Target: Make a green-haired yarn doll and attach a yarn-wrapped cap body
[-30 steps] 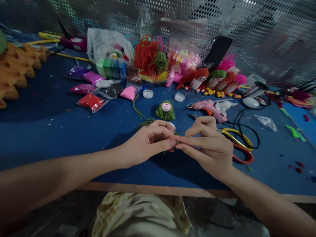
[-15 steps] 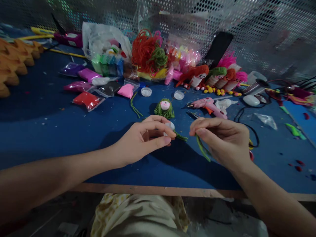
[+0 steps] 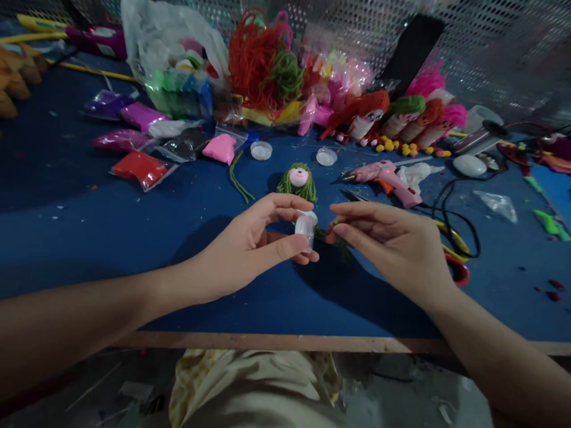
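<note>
Between the thumb and fingers of my left hand point(image 3: 263, 238) is a small clear plastic container point(image 3: 305, 230), whitish at its top. My right hand point(image 3: 383, 244) is just to its right, thumb and index finger pinched on green yarn point(image 3: 335, 223). Dark green strands also show in the gap between container and right fingers; where they are attached I cannot tell. Directly behind my left fingers sits a doll head point(image 3: 298, 178) with a pink face and green yarn hair.
Round clear lids point(image 3: 261, 150) lie behind the hands. A pink glue gun point(image 3: 384, 180) and red-and-yellow-handled scissors point(image 3: 457, 268) are to the right. Finished yarn dolls point(image 3: 368, 119), orange yarn point(image 3: 256, 65) and clay packets point(image 3: 141, 169) line the back. The table edge point(image 3: 276, 340) is in front.
My right hand has moved left, closer to the container, bringing the green yarn with it. The container now shows more fully in my left hand. The camera view has shifted slightly.
</note>
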### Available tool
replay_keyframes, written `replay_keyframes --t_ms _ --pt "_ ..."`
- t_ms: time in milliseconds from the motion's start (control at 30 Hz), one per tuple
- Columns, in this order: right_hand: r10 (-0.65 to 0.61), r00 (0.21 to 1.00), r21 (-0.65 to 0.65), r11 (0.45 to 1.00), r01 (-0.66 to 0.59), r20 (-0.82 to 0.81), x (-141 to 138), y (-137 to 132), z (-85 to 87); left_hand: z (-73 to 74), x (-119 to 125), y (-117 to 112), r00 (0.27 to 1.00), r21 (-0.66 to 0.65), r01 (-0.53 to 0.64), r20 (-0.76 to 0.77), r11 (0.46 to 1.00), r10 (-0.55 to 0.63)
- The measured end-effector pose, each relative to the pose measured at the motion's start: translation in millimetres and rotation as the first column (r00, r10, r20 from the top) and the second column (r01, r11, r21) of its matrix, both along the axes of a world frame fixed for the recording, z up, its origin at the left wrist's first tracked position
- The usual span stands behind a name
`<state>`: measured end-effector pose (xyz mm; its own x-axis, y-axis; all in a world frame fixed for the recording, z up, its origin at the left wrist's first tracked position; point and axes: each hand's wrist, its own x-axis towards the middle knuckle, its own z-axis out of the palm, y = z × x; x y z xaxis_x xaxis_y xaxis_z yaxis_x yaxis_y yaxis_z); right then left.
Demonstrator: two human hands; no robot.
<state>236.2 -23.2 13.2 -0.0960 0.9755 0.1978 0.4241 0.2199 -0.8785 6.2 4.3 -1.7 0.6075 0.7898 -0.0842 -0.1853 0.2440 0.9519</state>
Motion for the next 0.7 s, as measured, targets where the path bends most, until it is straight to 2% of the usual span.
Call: replay_keyframes --t_ms 100,267,433,600,700 --pt "-0.007 0.999 -0.008 1.000 0.007 -0.038 -0.5 0.5 -0.7 1.6 0.8 0.1 1.000 -0.029 -0.010 -0.023 1.000 0.009" --pt "-0.008 0.997 0.107 0.994 0.000 0.072 -0.6 2.0 0.8 4.0 2.1 0.2 0.999 -0.065 0.006 -0.037 0.998 -0.009" --pt "0.009 0.998 0.182 0.983 -0.020 0.065 -1.5 -0.9 1.9 4.9 2.9 -0.5 1.000 -0.079 0.012 -0.011 0.997 -0.013" --pt "-0.020 0.985 0.279 0.960 -0.028 0.170 -4.2 -9.1 2.4 4.9 2.0 -1.1 0.999 -0.076 0.048 0.019 0.996 -0.046" --pt "0.014 0.969 0.342 0.934 -0.100 0.246 -5.4 -12.6 1.7 4.9 1.5 -1.3 0.998 -0.085 0.058 0.029 0.995 -0.056"
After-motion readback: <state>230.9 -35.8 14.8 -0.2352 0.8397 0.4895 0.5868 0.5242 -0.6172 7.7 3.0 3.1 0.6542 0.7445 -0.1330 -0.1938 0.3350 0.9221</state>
